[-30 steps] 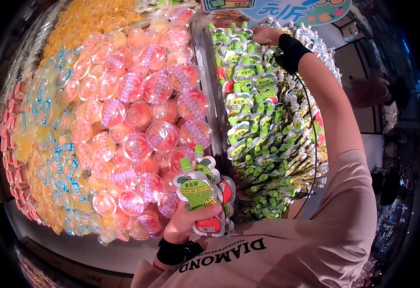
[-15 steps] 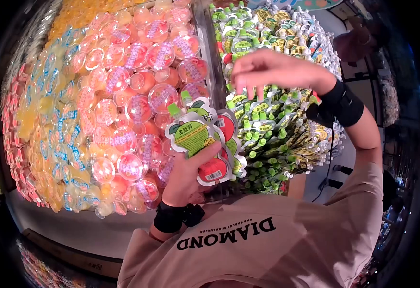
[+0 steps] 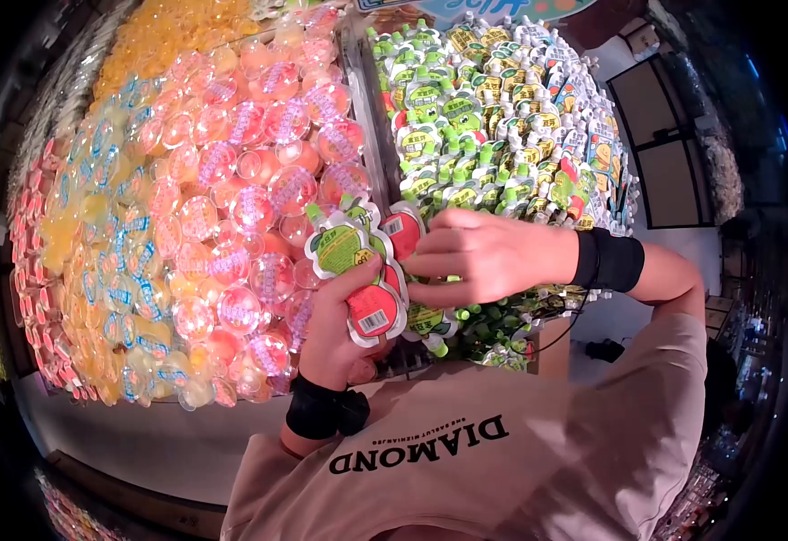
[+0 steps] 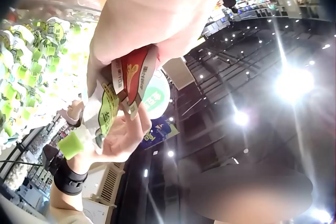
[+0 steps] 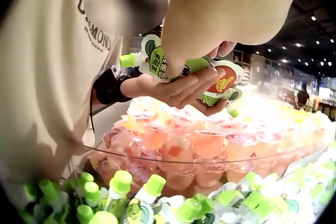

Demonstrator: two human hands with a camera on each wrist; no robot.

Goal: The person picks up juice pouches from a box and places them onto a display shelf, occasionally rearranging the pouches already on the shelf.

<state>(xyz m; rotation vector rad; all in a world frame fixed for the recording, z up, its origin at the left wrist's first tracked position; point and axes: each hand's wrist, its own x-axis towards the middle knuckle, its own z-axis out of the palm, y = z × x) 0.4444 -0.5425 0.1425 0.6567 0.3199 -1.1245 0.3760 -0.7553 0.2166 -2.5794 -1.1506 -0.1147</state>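
My left hand (image 3: 322,338) grips several overlapping pouches (image 3: 340,250), green and red with green caps, thumb across their front. At their right side, my right hand (image 3: 498,257), fingers bent, pinches a pouch (image 3: 426,319) whose green cap points down. In the left wrist view, the right hand (image 4: 123,137) is close behind a green-capped pouch (image 4: 108,109) and a red one (image 4: 137,71). The right wrist view has the left hand (image 5: 178,87) under a green pouch (image 5: 157,62), with the right hand (image 5: 226,11) over it, hiding part of the pouches.
Pink jelly cups (image 3: 250,207) are heaped on the left, beside yellow-and-blue packs (image 3: 123,243). Across a dark divider (image 3: 367,126) stand rows of green-capped pouches (image 3: 421,99) and white-capped ones (image 3: 583,99). A sign (image 3: 475,9) is at the top, and a cable (image 3: 561,335) hangs at lower right.
My right hand has come from the far pouch rows down to the pouches in my left hand. The left hand keeps its grip and now sits higher in the head view than at first.
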